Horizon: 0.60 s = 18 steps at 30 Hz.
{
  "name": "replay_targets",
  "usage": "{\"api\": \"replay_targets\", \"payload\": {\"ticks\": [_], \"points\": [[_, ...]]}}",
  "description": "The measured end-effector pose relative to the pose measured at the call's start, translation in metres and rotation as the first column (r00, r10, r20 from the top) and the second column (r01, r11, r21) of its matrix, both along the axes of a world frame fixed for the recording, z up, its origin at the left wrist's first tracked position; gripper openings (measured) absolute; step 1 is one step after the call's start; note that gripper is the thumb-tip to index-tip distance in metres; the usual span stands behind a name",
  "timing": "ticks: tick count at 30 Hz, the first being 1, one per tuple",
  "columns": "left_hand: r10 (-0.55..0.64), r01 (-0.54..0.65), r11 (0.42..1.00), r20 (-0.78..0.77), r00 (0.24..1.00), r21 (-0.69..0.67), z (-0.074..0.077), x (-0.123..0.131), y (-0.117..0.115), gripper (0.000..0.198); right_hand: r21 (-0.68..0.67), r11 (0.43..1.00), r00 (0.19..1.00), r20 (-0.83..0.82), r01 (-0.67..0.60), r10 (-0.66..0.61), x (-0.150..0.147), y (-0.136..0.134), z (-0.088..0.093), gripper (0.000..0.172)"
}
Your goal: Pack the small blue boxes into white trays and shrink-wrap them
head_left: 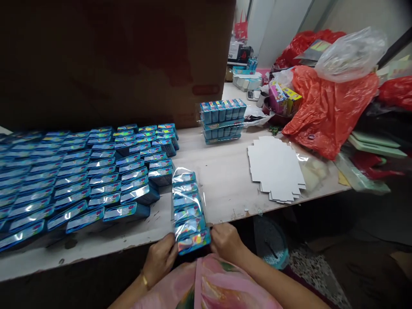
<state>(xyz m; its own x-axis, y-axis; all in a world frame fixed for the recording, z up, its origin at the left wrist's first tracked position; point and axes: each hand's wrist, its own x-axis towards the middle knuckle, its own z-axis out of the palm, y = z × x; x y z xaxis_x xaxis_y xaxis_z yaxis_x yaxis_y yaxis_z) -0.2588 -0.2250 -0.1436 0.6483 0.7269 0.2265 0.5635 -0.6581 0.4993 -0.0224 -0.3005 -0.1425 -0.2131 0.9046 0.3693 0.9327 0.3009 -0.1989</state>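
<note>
A row of small blue boxes [187, 212] lies at the table's near edge, its closest box jutting past the edge towards my body. Clear plastic film [185, 175] wraps the row and stands loose beyond its far end. My left hand [161, 255] is closed at the left of the closest box, fingers curled at the film's near end. On the opposite side, my right hand [225, 240] is closed too, its fingertips pinched against the box's right corner. The film between the fingers is mostly hidden in both hands.
Many blue boxes [103, 189] stand in rows on the left, before a large brown carton [112, 64]. Film-wrapped packs [222, 121] are stacked at the back. To the right lie flat white card blanks [275, 167] and a red plastic bag [331, 107]. Below is a bucket [272, 242].
</note>
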Motion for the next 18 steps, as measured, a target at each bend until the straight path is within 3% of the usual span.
{"api": "replay_targets", "payload": {"ticks": [4, 7, 9, 11, 13, 18], "points": [[0.044, -0.042, 0.998, -0.056, 0.997, 0.035, -0.001, 0.037, 0.027, 0.025, -0.059, 0.937, 0.936, -0.054, 0.344, -0.347, 0.008, 0.017, 0.007, 0.02], [0.089, -0.084, 0.995, -0.072, 0.993, 0.062, -0.007, 0.044, 0.038, 0.023, -0.132, 0.891, 0.888, -0.1, 0.435, -0.449, 0.008, 0.013, 0.009, 0.026], [0.159, -0.153, 0.985, -0.09, 0.983, 0.079, -0.011, 0.043, 0.036, 0.018, -0.172, 0.936, 0.929, -0.16, 0.306, -0.333, 0.0, 0.006, 0.006, 0.025], [0.243, -0.23, 0.967, -0.121, 0.962, 0.108, -0.014, 0.042, 0.031, 0.017, -0.175, 0.982, 0.969, -0.22, 0.074, -0.112, -0.013, 0.002, -0.001, 0.018], [0.302, -0.28, 0.95, -0.174, 0.937, 0.137, -0.015, 0.043, 0.026, 0.019, -0.159, 0.986, 0.97, -0.241, -0.054, 0.014, -0.026, 0.003, -0.008, 0.019], [0.302, -0.273, 0.951, -0.251, 0.92, 0.145, -0.015, 0.044, 0.021, 0.019, -0.118, 0.993, 0.977, -0.206, 0.028, -0.052, -0.044, 0.011, -0.019, 0.02]]}}
